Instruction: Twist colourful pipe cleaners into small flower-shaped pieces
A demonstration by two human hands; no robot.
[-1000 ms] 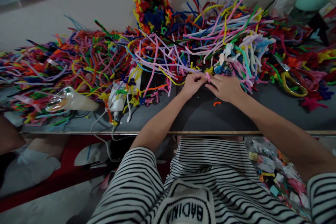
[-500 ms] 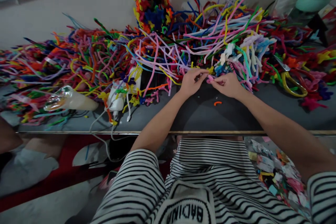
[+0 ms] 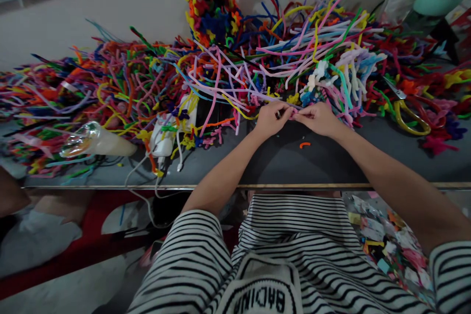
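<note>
Left hand (image 3: 271, 117): fingers (image 3: 286, 114) pinched | right hand (image 3: 321, 118): likewise (tips close together) | arms (image 3: 224, 167): angled inward

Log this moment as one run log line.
left hand: pinching pink pipe-cleaner piece | right hand: pinching same piece | orange pipe-cleaner scrap: on dark tabletop | yellow-handled scissors: right of hands

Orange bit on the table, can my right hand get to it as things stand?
Probably yes: the orange bit lies uncovered on the tabletop, close to your right hand, though that hand is pinching a pink piece.
</note>
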